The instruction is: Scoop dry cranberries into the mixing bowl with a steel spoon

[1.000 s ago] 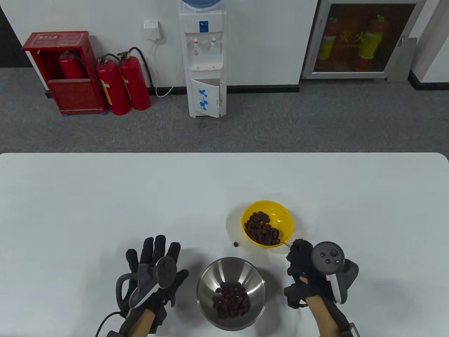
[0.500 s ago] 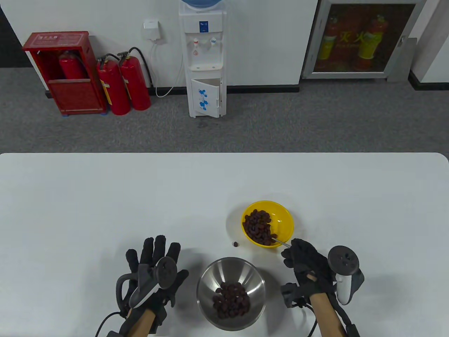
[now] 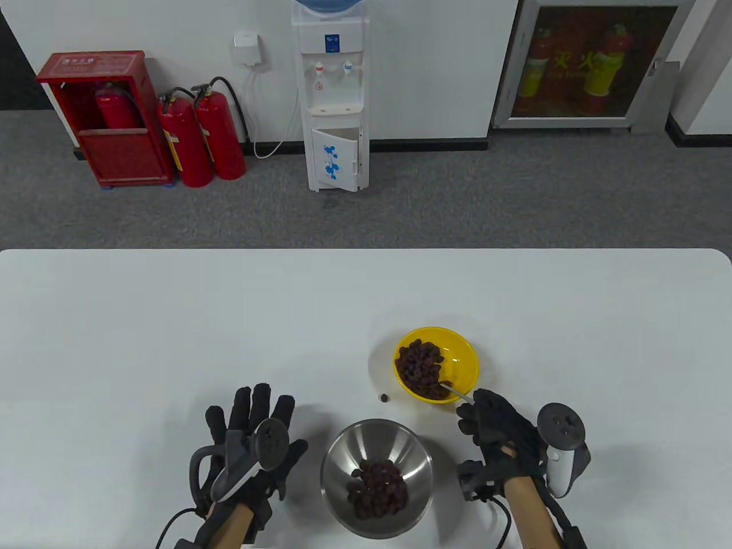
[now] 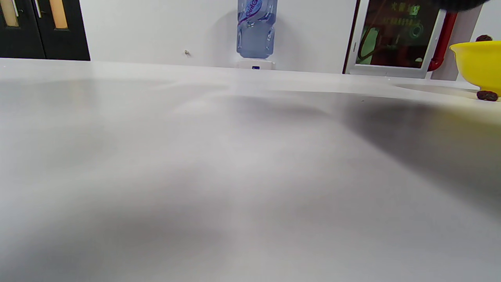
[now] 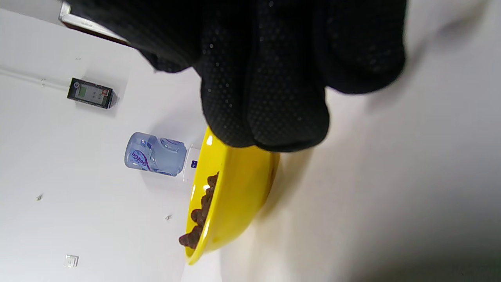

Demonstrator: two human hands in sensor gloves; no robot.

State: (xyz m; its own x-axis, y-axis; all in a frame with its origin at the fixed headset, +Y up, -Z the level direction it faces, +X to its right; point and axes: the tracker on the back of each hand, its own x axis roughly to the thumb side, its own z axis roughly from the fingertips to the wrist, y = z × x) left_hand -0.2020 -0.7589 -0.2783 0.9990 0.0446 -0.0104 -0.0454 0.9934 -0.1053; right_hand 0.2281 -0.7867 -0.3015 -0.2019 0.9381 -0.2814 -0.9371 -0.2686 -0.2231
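A yellow bowl (image 3: 463,354) holds dark dry cranberries (image 3: 420,366); it also shows in the right wrist view (image 5: 238,196) and at the right edge of the left wrist view (image 4: 475,62). A steel mixing bowl (image 3: 343,457) near the table's front edge holds cranberries (image 3: 378,489). My right hand (image 3: 486,417) grips the handle of a steel spoon (image 3: 454,392), whose tip lies among the cranberries in the yellow bowl. In the right wrist view the gloved fingers (image 5: 266,78) hide the spoon. My left hand (image 3: 251,426) rests flat on the table with fingers spread, empty, left of the steel bowl.
One loose cranberry (image 3: 385,397) lies on the white table (image 3: 171,320) between the two bowls; it also shows in the left wrist view (image 4: 487,95). Beyond the table's far edge stand a water dispenser (image 3: 331,97) and fire extinguishers (image 3: 200,137).
My right hand has rolled over and dropped slightly toward the front, and the spoon tip has pushed into the cranberries in the yellow bowl. The left hand has not moved.
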